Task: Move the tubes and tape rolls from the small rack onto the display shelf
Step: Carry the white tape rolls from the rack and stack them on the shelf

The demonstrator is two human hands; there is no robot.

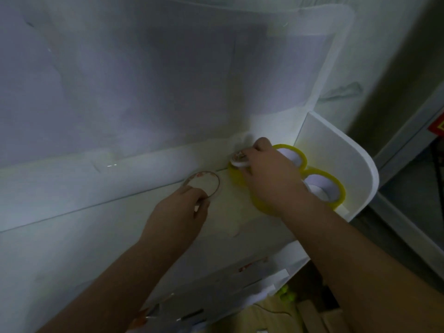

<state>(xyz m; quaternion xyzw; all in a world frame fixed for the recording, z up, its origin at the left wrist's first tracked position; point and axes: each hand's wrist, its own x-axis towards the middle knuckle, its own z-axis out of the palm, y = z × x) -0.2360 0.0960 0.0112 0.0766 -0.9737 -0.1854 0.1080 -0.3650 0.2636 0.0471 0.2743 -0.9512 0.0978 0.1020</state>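
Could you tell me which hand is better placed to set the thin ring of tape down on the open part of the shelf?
Probably the left hand: it already grips the thin tape ring over bare shelf. The right hand is holding a small white roll among the yellow tape rolls.

yellow tape rolls [322,186], white display shelf [336,150], clear thin roll [201,186]

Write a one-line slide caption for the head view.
Left hand holds a thin tape ring while right hand sets a small roll beside yellow tape rolls on the white shelf.
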